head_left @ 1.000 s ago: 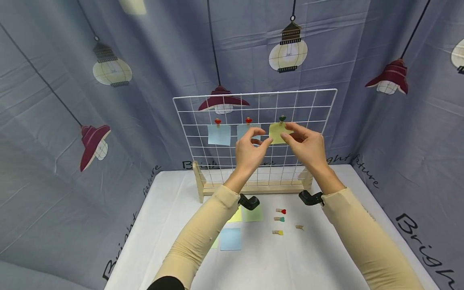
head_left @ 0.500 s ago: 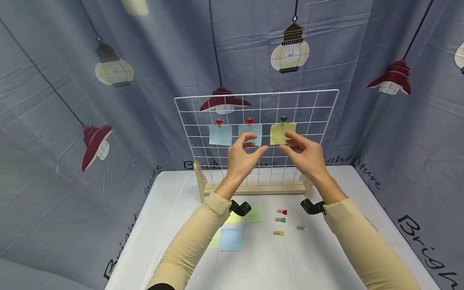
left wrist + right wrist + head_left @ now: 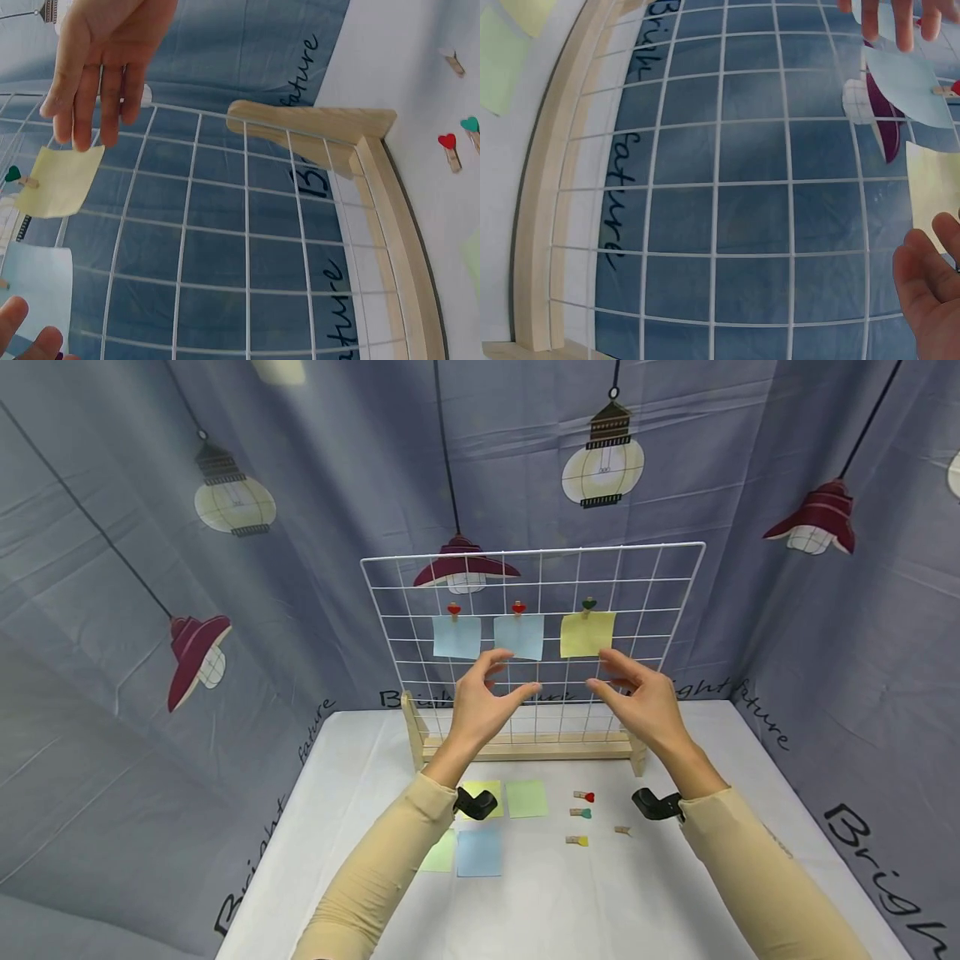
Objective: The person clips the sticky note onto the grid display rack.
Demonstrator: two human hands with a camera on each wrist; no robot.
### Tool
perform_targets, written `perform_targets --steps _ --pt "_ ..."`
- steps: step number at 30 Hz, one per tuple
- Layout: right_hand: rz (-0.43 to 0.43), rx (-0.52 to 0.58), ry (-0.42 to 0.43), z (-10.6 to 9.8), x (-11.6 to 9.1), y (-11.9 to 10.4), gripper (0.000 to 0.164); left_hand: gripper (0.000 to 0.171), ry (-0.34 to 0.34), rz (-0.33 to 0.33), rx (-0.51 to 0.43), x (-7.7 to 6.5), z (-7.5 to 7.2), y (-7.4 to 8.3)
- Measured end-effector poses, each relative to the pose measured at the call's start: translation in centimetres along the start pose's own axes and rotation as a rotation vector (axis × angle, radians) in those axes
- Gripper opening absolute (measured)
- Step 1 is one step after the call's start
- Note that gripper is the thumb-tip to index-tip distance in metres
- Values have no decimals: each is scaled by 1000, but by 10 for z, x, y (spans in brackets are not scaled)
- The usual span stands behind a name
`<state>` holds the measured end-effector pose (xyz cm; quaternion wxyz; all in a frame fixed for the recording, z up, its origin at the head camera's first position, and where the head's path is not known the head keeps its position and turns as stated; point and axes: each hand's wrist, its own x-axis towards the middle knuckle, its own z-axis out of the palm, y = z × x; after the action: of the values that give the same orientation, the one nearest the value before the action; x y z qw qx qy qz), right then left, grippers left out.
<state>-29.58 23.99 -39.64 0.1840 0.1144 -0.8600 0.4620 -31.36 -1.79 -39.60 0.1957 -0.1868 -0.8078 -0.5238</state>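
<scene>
A yellow sticky note [image 3: 587, 637] hangs on the white wire grid [image 3: 555, 683], held by a wooden clothespin with a dark green heart [image 3: 588, 604]. Two light blue sticky notes, a left one [image 3: 457, 637] and a middle one [image 3: 521, 632], hang to its left under red heart clothespins. My left hand [image 3: 474, 708] is in front of the grid below the blue notes, thumb and fingers apart. Just under the yellow note is my right hand [image 3: 651, 708], its fingers loosely bent and spread from the thumb. Neither hand holds anything.
The grid stands in a wooden base [image 3: 536, 750] on a white table [image 3: 555, 910]. Loose sticky notes, including a blue one [image 3: 479, 853] and a green one [image 3: 527, 799], lie in front. Several small clothespins [image 3: 577, 841] lie to their right. A patterned curtain [image 3: 315, 527] surrounds the table.
Both hands have drawn away from the yellow note and lowered, the left moving left and the right slightly right. The yellow note is now uncovered and stays clipped to the grid.
</scene>
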Motion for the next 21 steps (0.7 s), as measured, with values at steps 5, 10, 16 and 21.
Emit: perform_targets --steps 5,10,16,21 --pt "1 12 -24 1 -6 5 65 71 -32 -18 21 -5 -8 -7" --pt "15 10 -42 0 -12 8 66 74 -41 -41 47 -11 -18 -19" --pt "32 -6 -66 -1 -20 13 69 78 -54 -102 34 -22 -31 -33" --pt "36 -18 -80 0 -26 18 70 77 -60 -147 1 -32 -42 -42"
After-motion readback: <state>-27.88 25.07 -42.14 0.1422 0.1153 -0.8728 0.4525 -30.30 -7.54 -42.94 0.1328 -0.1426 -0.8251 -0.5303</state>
